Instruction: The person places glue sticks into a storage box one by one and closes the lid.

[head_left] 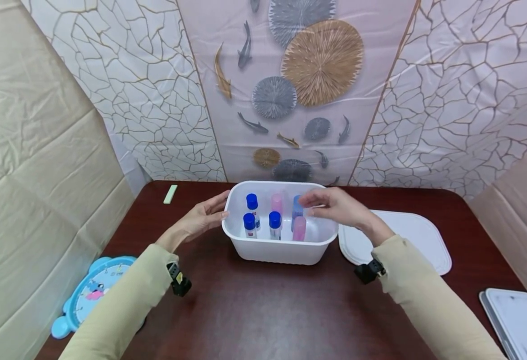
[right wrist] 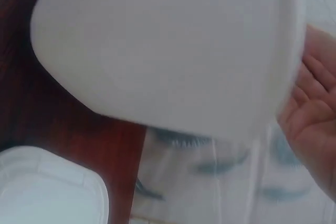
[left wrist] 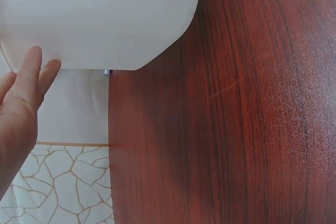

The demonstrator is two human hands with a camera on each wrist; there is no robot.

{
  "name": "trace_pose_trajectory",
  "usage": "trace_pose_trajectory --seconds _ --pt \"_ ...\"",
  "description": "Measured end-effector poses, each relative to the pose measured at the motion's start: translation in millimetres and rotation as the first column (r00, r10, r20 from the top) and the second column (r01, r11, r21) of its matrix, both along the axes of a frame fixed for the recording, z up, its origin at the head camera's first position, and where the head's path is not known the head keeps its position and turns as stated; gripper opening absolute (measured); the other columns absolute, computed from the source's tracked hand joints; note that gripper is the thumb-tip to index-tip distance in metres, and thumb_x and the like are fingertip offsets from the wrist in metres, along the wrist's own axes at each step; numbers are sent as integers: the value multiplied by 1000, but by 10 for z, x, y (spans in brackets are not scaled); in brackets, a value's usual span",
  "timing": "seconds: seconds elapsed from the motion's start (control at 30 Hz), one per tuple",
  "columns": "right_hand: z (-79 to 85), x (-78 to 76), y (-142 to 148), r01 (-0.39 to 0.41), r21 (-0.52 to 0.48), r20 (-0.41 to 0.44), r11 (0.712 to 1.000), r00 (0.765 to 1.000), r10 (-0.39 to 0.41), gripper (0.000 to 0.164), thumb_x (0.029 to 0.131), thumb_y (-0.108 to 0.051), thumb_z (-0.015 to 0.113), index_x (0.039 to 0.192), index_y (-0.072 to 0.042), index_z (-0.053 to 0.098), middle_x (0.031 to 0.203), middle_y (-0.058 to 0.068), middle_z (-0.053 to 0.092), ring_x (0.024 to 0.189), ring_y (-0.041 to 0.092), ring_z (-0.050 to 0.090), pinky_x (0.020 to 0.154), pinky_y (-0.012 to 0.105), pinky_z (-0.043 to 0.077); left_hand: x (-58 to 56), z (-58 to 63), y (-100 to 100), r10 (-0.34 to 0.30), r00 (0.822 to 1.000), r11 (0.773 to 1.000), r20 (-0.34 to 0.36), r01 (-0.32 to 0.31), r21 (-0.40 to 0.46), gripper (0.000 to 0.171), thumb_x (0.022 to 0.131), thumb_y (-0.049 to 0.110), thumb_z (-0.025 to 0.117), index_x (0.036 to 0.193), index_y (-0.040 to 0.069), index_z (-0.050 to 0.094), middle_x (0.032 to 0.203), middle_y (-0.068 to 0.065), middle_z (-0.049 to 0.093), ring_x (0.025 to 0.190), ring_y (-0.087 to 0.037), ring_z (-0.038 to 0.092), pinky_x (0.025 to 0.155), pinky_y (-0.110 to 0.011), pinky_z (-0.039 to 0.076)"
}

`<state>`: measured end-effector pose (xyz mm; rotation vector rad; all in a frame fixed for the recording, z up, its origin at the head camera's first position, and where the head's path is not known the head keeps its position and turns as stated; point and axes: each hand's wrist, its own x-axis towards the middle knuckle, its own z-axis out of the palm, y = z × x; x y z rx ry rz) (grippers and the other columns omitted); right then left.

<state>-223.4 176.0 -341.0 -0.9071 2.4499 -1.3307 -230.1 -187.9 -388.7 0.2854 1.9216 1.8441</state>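
A white plastic bin stands on the table, holding several small bottles. Three have dark blue caps, such as the front-left bottle; a pink bottle and another pink bottle stand upright near a light blue bottle. My left hand rests at the bin's left end, its fairly straight fingers against the outer wall. Over the right rim reaches my right hand, blurred, with loosely bent fingers beside the light blue bottle. In the right wrist view the bin wall hides those fingertips.
A white lid-like tray lies right of the bin. Farther right, near the edge, is a white flat case. A blue toy clock lies at left, partly under my left sleeve. A pale green strip lies at the back left.
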Motion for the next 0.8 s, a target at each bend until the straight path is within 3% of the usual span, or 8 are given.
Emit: trace_pose_trajectory --seconds 0.13,0.3,0.37,0.43,0.53,0.6,0.7,0.8 --pt "27 32 295 222 -282 60 933 975 -214 28 90 -2 60 117 4 60 108 12 68 98 14 65 81 22 55 4 5 13 -3 1000 1000 -3 3 0 68 93 8 58 150 19 24 155 -6 26 140 -26 29 105 -41 39" --pt "-84 55 823 417 -667 251 618 906 -340 28 87 7 59 114 0 62 98 2 68 89 10 68 79 22 56 13 1 11 -15 1000 1000 -15 15 0 69 93 7 57 151 17 22 155 -7 25 141 -26 27 102 -38 42" --pt "-163 71 1044 523 -692 331 497 842 -425 26 86 7 61 109 -4 65 95 0 67 84 8 68 77 20 56 19 -1 -1 -14 1000 1000 -21 14 3 68 93 6 57 151 17 22 155 -8 25 141 -27 28 103 -40 40" --pt "-264 94 1274 646 -675 455 357 745 -489 23 84 5 64 103 -8 67 92 -1 65 79 6 68 73 18 56 23 -4 -7 -12 1000 1000 -20 12 11 68 93 6 57 151 16 22 155 -8 26 140 -27 28 105 -44 38" --pt "-442 147 1603 818 -553 625 155 531 -572 22 82 0 68 101 -13 69 85 -5 64 70 3 66 66 15 55 26 -7 -7 -11 1000 1000 -18 11 7 68 93 7 57 151 17 22 155 -7 26 140 -27 28 105 -45 38" --pt "-548 186 1787 894 -444 695 63 387 -606 28 83 -4 69 108 -14 69 81 -9 63 68 1 63 62 13 54 25 -11 -4 -11 1000 1000 -17 11 5 69 93 7 57 151 17 22 155 -7 25 140 -27 28 104 -43 39" --pt "-677 257 1975 968 -249 674 38 202 -711 35 85 -12 68 119 -19 64 78 -15 58 69 -2 57 59 11 49 21 -10 4 -12 1000 1000 -19 12 -3 68 93 6 57 151 17 22 155 -8 26 140 -28 29 101 -38 42" --pt "-753 344 2087 995 -76 619 57 92 -780 35 88 -18 64 121 -25 59 80 -19 51 74 -2 48 65 11 42 17 -4 16 -11 1000 1000 -19 11 -8 67 93 7 57 151 18 23 154 -8 27 139 -29 30 100 -36 44"
